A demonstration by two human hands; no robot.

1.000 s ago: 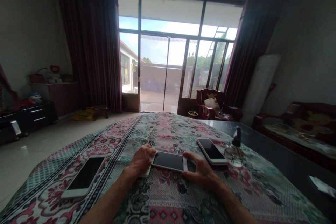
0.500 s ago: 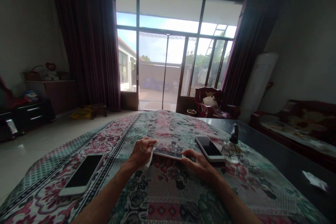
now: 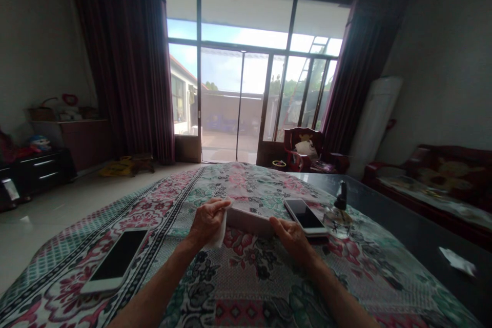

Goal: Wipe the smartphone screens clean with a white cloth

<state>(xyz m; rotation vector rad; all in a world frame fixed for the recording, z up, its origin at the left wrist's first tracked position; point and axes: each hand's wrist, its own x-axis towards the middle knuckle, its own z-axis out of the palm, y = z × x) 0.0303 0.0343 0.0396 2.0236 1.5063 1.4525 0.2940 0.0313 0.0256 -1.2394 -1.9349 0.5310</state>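
Both my hands hold a phone [image 3: 249, 221] just above a floral cloth [image 3: 246, 277], tipped up so its pale back faces me. My left hand [image 3: 207, 220] pinches the phone's left end and also grips a white wipe [image 3: 220, 233]. My right hand [image 3: 292, 236] is closed on the right end. A second phone [image 3: 306, 214] lies screen up just right of my right hand. A third phone [image 3: 114, 261] lies screen up on the cloth at the left.
A small clear spray bottle [image 3: 339, 207] with a dark top stands beside the right phone. The dark table top [image 3: 403, 225] shows at the right with a white scrap of paper [image 3: 456, 260] on it. A sofa [image 3: 438, 179], cabinets and glass doors lie beyond.
The middle phone lay flat, screen up; both hands have lifted and turned it so its back shows. The view has dipped slightly.
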